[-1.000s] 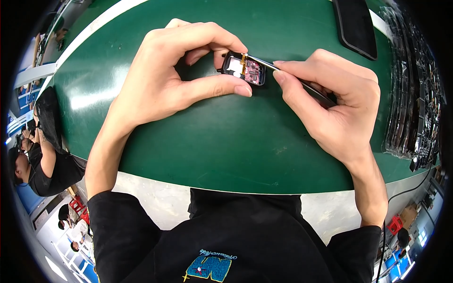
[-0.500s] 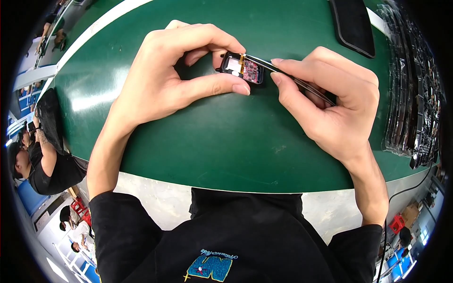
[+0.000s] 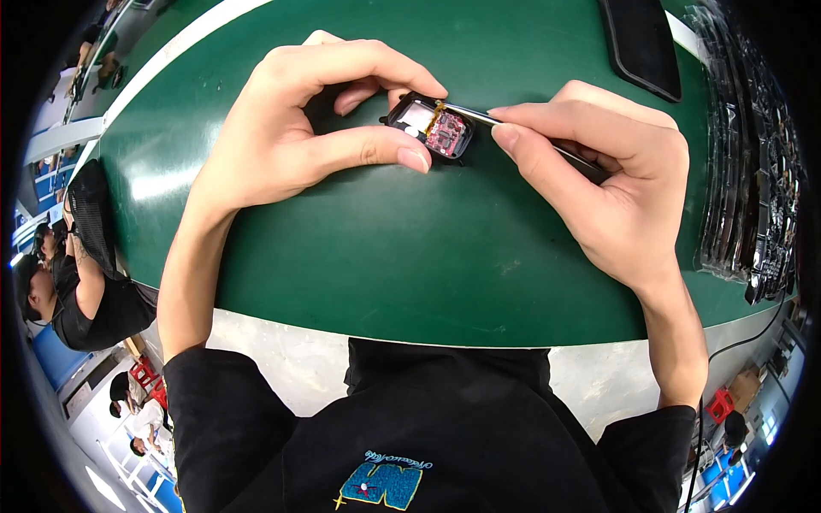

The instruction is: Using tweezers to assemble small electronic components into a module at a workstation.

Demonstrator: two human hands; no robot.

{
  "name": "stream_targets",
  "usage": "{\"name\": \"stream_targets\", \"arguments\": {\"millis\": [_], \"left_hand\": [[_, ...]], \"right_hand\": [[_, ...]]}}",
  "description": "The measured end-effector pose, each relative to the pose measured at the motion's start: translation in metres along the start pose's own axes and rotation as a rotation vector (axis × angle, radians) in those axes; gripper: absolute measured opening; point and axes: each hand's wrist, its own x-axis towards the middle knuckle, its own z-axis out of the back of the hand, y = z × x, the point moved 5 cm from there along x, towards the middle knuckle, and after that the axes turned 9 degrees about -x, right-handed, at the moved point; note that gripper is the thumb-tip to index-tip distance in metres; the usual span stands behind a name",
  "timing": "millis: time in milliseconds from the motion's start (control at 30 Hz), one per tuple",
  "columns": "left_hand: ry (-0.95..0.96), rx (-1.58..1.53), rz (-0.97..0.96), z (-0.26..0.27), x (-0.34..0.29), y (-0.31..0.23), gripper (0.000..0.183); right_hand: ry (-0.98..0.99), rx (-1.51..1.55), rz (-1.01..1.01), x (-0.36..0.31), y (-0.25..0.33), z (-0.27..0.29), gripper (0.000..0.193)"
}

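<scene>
Between the thumb and fingers of my left hand [image 3: 286, 128] is a small black device casing [image 3: 429, 126], open on its upper side. Inside it lie a red circuit board [image 3: 450, 135], a whitish block [image 3: 417, 116] and a yellowish flat strip between them. My right hand [image 3: 611, 171] pinches slim metal tweezers [image 3: 470, 112] between thumb and forefinger. Their tips reach the casing's far edge, close to the top of the yellowish strip and my left forefinger. Whether the tips grip anything is too small to tell.
A green table [image 3: 402, 256] lies under both hands. At its far right rests a black flat phone-like slab [image 3: 641, 47]. Stacked dark plastic strips or trays [image 3: 735, 162] line the right edge. A black cable [image 3: 744, 342] hangs there. Beyond the left edge sits another person [image 3: 73, 291].
The casing has turned and tilted slightly, showing more of the circuit board. The tweezers have closed together, with my right thumb moved up against the forefinger.
</scene>
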Motion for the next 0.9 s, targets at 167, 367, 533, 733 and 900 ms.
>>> {"name": "stream_targets", "arguments": {"millis": [167, 367, 533, 733, 900], "left_hand": [[0.042, 0.023, -0.012, -0.0004, 0.0009, -0.0011, 0.059], [0.065, 0.051, -0.005, -0.0018, 0.0018, -0.0032, 0.058], [0.059, 0.06, -0.013, -0.0024, 0.0007, -0.0033, 0.058], [0.048, 0.083, -0.004, -0.003, 0.0003, -0.0046, 0.058], [0.037, 0.108, -0.027, -0.0032, 0.001, -0.0057, 0.057]], "right_hand": [[0.021, 0.009, -0.03, -0.0003, -0.0016, 0.001, 0.013], [0.032, 0.001, -0.046, -0.0003, -0.0009, 0.001, 0.012], [0.036, 0.01, -0.051, -0.0004, -0.0003, 0.0, 0.011], [0.025, -0.001, -0.044, -0.0009, -0.0005, -0.0008, 0.011], [0.032, 0.002, -0.035, -0.0007, 0.0003, -0.0007, 0.01]]}}
